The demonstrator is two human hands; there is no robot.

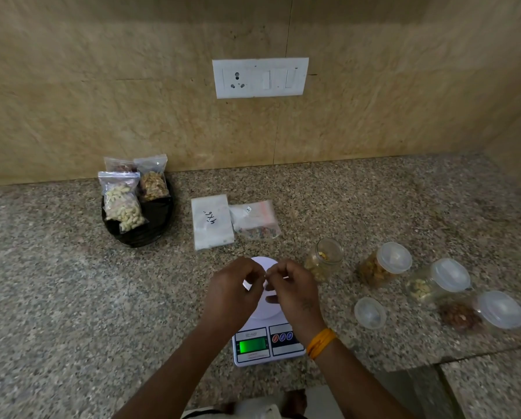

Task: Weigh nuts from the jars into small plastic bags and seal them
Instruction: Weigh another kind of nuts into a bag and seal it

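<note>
Both hands are hovering over the scale [265, 328] plate, left hand [233, 293] and right hand [294, 290] fingers curled, pinching a small clear bag [253, 284] between them; open jar [325, 258] is sitting just right on the worktop [71, 297]

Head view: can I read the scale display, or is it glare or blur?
Head view: the white digital kitchen scale shows a lit green display glowing too brightly to show any digits; the left hand and right hand, fingers curled above its round platform, look soft; wide-angle distortion bends the speckled granite counter edges.
</note>
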